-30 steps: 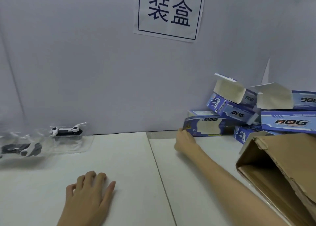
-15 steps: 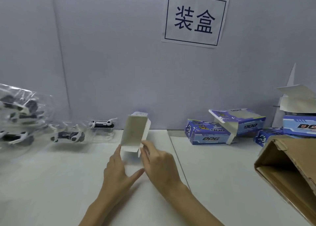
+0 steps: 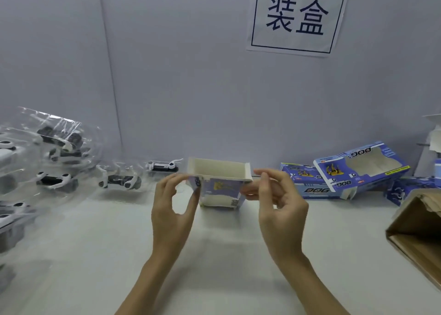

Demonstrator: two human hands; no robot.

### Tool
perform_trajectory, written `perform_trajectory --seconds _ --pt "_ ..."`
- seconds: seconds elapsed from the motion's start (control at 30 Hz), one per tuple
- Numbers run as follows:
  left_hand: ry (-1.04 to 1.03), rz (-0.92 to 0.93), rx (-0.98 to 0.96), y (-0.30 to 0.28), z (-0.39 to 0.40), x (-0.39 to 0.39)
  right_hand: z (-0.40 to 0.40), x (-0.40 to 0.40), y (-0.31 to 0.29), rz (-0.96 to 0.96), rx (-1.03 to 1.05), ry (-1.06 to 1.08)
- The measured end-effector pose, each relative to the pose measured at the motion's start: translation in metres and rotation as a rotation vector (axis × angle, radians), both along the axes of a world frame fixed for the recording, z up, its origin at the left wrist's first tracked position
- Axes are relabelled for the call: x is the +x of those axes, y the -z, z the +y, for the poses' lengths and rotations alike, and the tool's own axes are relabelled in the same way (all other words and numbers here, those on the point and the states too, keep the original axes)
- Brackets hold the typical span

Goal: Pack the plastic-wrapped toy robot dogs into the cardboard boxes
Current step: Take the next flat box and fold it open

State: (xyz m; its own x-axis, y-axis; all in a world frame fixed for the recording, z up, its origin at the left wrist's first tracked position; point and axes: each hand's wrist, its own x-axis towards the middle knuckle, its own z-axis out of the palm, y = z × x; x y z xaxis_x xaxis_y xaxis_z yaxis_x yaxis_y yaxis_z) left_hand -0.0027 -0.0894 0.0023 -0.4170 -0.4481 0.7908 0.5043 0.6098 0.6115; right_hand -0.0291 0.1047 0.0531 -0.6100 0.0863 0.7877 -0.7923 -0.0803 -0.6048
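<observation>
white table (image 3: pixel 95 255) under grey wall (image 3: pixel 179 76) with paper sign (image 3: pixel 296 16)

An open box (image 3: pixel 220 185) sits between the hands (image 3: pixel 229 202); wrapped dogs (image 3: pixel 119 182) lie to their left, more boxes (image 3: pixel 346 171) to their right.

A white paper sign (image 3: pixel 298 16) on the grey wall carries 2 large dark-blue characters, 装盒, inside a thin rectangular frame. The blue boxes (image 3: pixel 346 171) lying at the right read DOG in bold letters: upright on the lower box's front, upside down twice on the box leaning over it. Smaller print there is illegible
</observation>
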Motion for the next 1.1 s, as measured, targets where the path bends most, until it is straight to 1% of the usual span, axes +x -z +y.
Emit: perform_trajectory --seconds 0.07,0.1,0.17,0.23,0.3,0.37,0.47,0.5,0.57,0.67,0.77,0.83,0.9,0.97,1.1 --pt "0.042 -0.031 -0.052 0.0 0.003 0.001 0.005 -0.013 0.007 -0.174 -0.091 0.042" --pt "0.064 -0.047 -0.058 0.002 0.005 0.001 0.006 -0.02 0.012 -0.266 -0.072 0.034" --pt "0.085 -0.048 -0.051 0.004 0.012 0.002 0.007 -0.03 0.022 -0.404 0.035 -0.041" --pt "0.117 -0.041 -0.003 0.001 0.017 0.005 0.004 -0.033 0.027 -0.447 0.099 -0.12" --pt "0.151 -0.015 0.092 -0.007 0.017 0.009 0.003 -0.027 0.025 -0.411 0.121 -0.12" --pt "0.174 0.028 0.197 -0.018 0.014 0.016 0.002 -0.019 0.019 -0.311 0.14 -0.073" --pt "0.2 0.027 0.171 -0.03 0.015 0.026 0.002 -0.002 0.014 -0.107 0.166 0.021" --pt "0.23 -0.003 0.172 -0.031 0.017 0.028 -0.001 0.005 0.012 -0.084 0.14 -0.002" --pt "0.337 -0.082 0.212 -0.035 0.026 0.032 -0.007 0.012 0.011 -0.088 0.068 -0.123" --pt "0.588 -0.143 0.315 -0.037 0.033 0.034 -0.012 0.011 0.015 -0.122 0.044 -0.23" --pt "0.621 -0.207 0.324 -0.036 0.037 0.035 -0.009 0.005 0.021 -0.178 0.1 -0.222" --pt "0.601 -0.207 0.321 -0.034 0.039 0.033 -0.006 0.004 0.019 -0.201 0.134 -0.192" --pt "0.567 -0.178 0.274 -0.034 0.04 0.033 -0.004 0.003 0.016 -0.157 0.149 -0.114" --pt "0.578 -0.172 0.261 -0.035 0.04 0.034 -0.003 0.004 0.014 -0.138 0.152 -0.1" --pt "0.645 -0.254 0.388 -0.033 0.038 0.035 -0.001 0.006 0.013 -0.237 0.151 -0.177"
